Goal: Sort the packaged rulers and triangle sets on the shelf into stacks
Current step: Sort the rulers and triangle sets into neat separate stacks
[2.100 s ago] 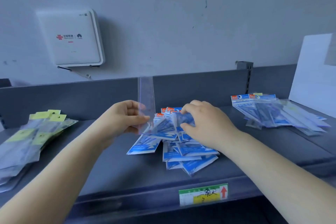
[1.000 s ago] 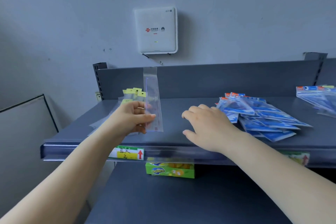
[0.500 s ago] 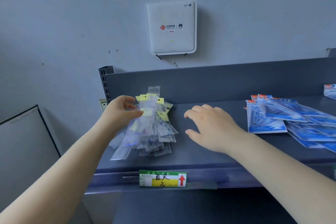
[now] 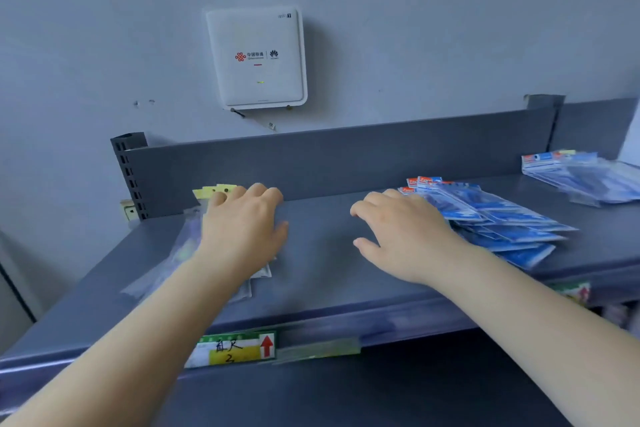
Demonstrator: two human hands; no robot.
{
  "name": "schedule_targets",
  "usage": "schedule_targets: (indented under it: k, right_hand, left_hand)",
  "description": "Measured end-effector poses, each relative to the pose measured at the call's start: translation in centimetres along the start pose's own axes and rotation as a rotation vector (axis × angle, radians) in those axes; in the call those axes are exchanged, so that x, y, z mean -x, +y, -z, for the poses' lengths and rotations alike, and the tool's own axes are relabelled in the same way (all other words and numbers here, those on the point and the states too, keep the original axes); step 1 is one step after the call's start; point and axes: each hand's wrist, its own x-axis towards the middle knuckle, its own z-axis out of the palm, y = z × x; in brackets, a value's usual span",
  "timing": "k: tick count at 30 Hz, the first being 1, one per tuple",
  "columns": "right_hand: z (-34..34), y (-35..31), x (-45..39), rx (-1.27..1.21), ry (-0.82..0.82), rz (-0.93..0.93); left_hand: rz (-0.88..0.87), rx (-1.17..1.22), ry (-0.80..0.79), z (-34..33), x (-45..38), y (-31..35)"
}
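Bare shelf (image 4: pixel 318 253) (mid-span) between both packet stacks.

A white router (image 4: pixel 256 57) hangs on the wall above a price label (image 4: pixel 231 349).

Grey shelf (image 4: pixel 329 274) bears 3 packet piles (image 4: pixel 502 222).

A loose stack of clear plastic ruler packets with yellow header tabs (image 4: pixel 207 191) lies at the shelf's left. A fanned heap of blue-printed triangle-set packets (image 4: pixel 498 218) lies right of centre; another blue pile (image 4: pixel 581 177) sits far right.
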Motion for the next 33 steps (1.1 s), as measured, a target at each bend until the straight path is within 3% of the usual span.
schedule_targets:
  k: [18,33]
  right_hand:
    - [3.9,18.6,15.9,0.184,-0.045,-0.206]
    - [3.6,29.4,22.1,0.188,-0.088,-0.392]
  left_hand:
    - [-0.263,0.011,-0.019,1.4,-0.4,25.4]
    - [-0.439,0.096,-0.054,1.0,-3.5,39.3]
